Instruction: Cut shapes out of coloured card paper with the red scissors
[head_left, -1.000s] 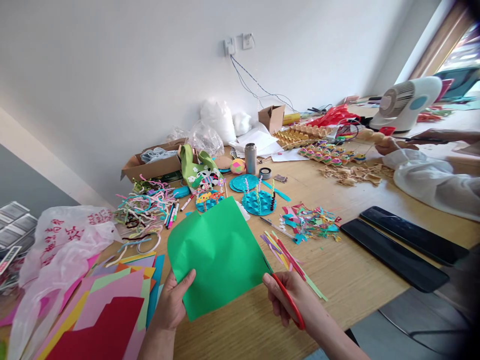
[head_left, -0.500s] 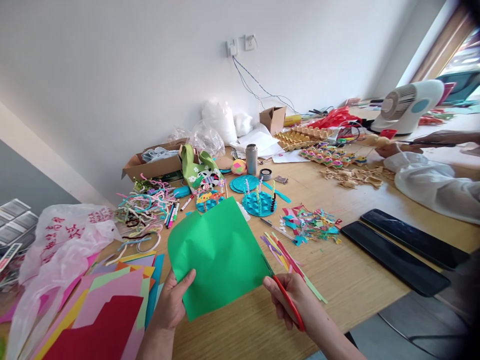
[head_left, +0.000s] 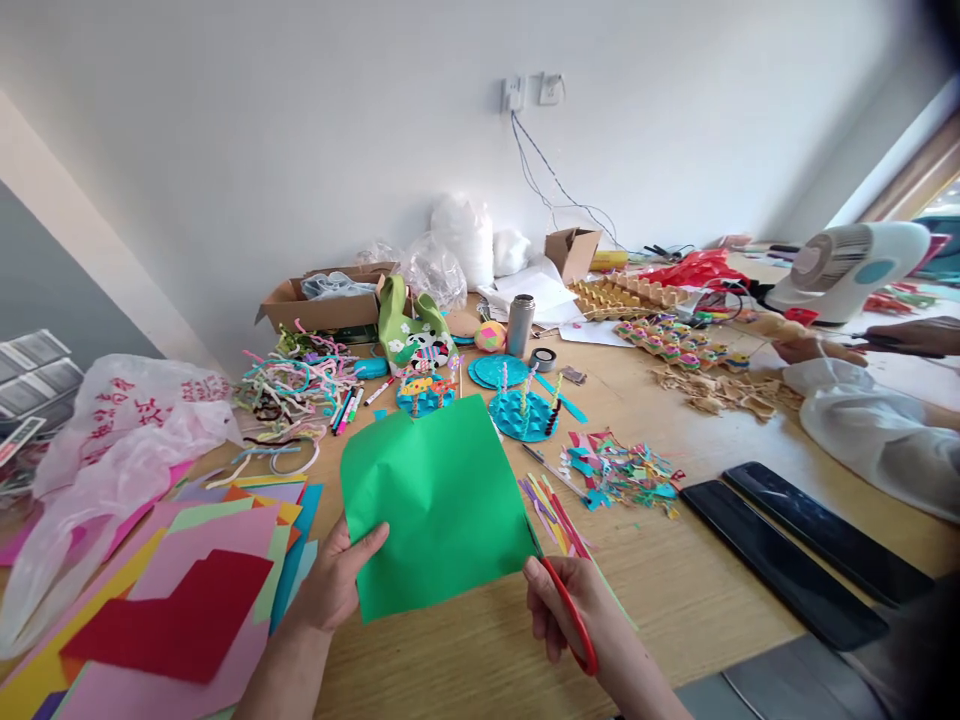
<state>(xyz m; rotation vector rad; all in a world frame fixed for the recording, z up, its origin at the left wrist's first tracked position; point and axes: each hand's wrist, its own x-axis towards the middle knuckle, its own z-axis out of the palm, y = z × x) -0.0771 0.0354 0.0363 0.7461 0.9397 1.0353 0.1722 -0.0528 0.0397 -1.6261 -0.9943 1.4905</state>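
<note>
My left hand [head_left: 334, 580] pinches the lower left edge of a green paper sheet [head_left: 439, 500], thumb on top, holding it up over the wooden table [head_left: 697, 580]. My right hand [head_left: 570, 610] is closed round red-handled scissors [head_left: 574, 615], whose blades meet the sheet's lower right edge. Thin cut paper strips [head_left: 559, 510] lie just right of the sheet.
A stack of coloured paper [head_left: 180, 600] and a plastic bag [head_left: 112, 450] lie at left. Pipe cleaners [head_left: 300, 385], markers, blue discs [head_left: 525, 412], paper scraps [head_left: 622, 468] and a metal flask [head_left: 519, 325] fill the middle. Two black slabs [head_left: 795, 555] lie right. Another person's hands [head_left: 810, 348] work at far right by a fan [head_left: 855, 265].
My view has shifted left and a little down. Both hands keep their hold on the sheet and scissors; the scissors stay at the sheet's right edge.
</note>
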